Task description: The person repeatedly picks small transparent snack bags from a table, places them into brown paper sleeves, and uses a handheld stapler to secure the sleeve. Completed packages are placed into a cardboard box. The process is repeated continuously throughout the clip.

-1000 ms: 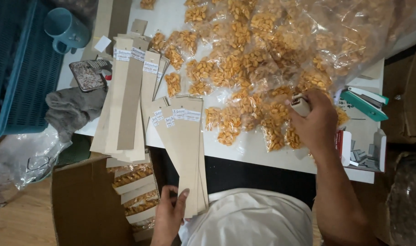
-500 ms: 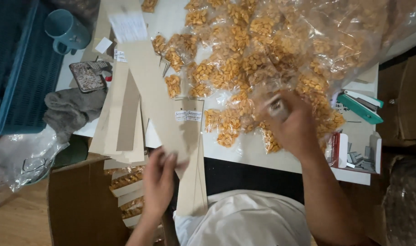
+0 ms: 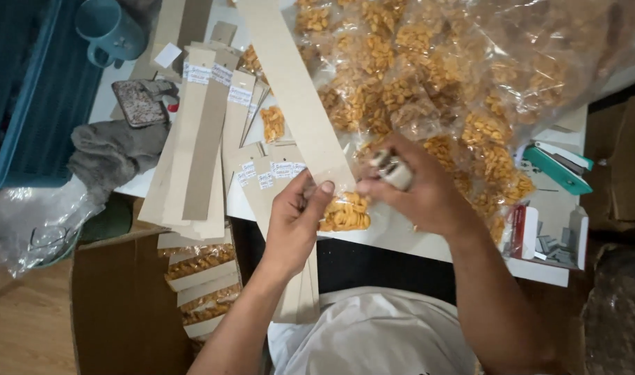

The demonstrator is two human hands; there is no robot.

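Note:
My left hand [image 3: 294,221] pinches the near end of a long brown cardboard strip [image 3: 290,90] that runs up and away over the white table [image 3: 540,267]. A small clear packet of orange snacks [image 3: 345,212] sits against the strip's near end, under my left thumb. My right hand [image 3: 418,191] is closed around a small silver stapler [image 3: 392,169], its nose right beside the packet and the strip. Both hands meet over the table's front edge.
Many more snack packets [image 3: 415,83] cover the table's far right. Stacked cardboard strips with white labels [image 3: 199,139] lie at left. A teal stapler [image 3: 557,167] and staple boxes [image 3: 550,232] sit right. A brown box [image 3: 130,305] holds finished strips; a teal mug [image 3: 112,28] stands far left.
My left hand lifted a cardboard strip from the pile and brought it to the centre. My right hand moved left from the packets, stapler in hand, to meet the strip and a packet.

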